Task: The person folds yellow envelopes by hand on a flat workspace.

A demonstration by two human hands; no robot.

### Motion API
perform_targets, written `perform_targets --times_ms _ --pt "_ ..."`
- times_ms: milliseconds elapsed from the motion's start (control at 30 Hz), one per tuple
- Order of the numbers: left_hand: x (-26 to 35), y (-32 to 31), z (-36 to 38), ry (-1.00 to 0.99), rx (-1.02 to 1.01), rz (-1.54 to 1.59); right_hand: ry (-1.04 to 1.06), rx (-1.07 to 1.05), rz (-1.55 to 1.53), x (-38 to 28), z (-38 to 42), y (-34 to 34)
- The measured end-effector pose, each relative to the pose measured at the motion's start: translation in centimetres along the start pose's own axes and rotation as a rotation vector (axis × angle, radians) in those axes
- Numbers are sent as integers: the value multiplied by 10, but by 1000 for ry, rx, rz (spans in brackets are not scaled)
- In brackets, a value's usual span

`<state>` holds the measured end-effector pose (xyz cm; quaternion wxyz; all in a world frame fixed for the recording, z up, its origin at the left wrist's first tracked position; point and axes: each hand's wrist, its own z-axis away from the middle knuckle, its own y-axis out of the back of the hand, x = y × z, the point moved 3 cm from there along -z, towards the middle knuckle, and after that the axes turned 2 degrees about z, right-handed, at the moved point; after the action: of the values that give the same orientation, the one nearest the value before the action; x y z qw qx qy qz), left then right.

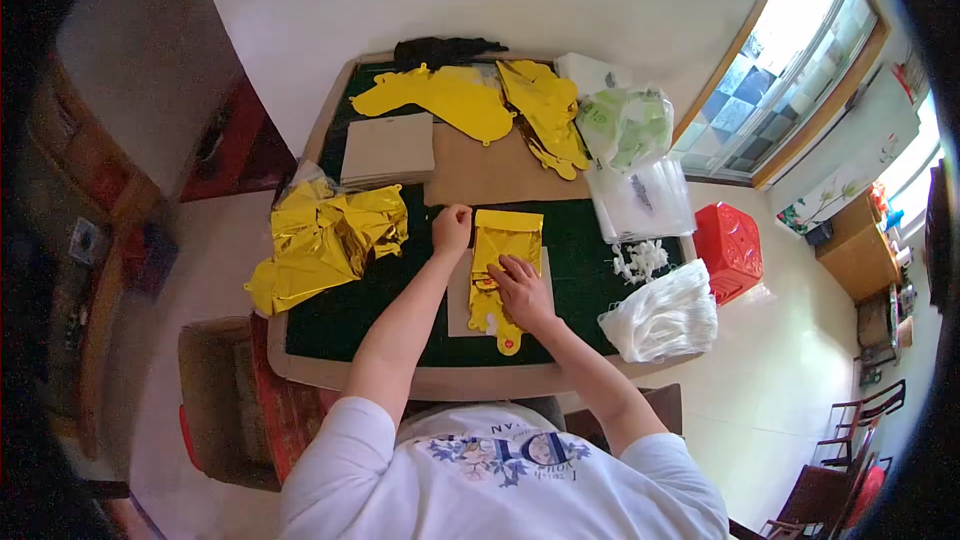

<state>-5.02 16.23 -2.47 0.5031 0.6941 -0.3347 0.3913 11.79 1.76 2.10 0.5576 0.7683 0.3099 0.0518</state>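
Observation:
A folded gold foil piece [508, 232] lies lengthwise on a grey-beige card [458, 312] near the front middle of the green-topped table. My right hand [520, 292] rests on the foil with its fingers spread. Below it, a narrow gold end with a small red mark sticks out toward me. My left hand [452, 229] is curled beside the upper left corner of the foil, apart from it; whether it holds anything small is hidden.
Crumpled gold foil [335, 240] lies left; more flat gold foil [440, 100] lies at the back beside stacked cards [388, 148] and brown cardboard [475, 168]. Clear plastic bags [640, 202], white clips [640, 260] and white string [662, 315] sit right, near a red stool [728, 252].

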Motion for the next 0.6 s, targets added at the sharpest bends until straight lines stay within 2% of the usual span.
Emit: perform_targets --times_ms 33,67,133,167,233,267,400,600 --pt "21 17 16 -61 -3 -130 1 13 5 2 1 -3" --pt "25 26 27 -56 -4 -133 2 25 9 3 1 -4" --pt "30 36 49 -250 -105 -330 -12 -1 -24 3 1 -4" --pt "30 41 60 -246 -105 -333 -24 -19 -50 4 1 -4" --pt "32 48 79 -394 -127 -396 -18 1 -52 1 -1 -3" --pt "30 49 84 -368 -206 -405 -22 24 -73 1 -3 -1" --pt "35 53 96 -381 -237 -372 -9 86 -105 -1 -4 4" --pt "41 55 95 -424 -312 -399 -82 49 -178 -1 -4 9"
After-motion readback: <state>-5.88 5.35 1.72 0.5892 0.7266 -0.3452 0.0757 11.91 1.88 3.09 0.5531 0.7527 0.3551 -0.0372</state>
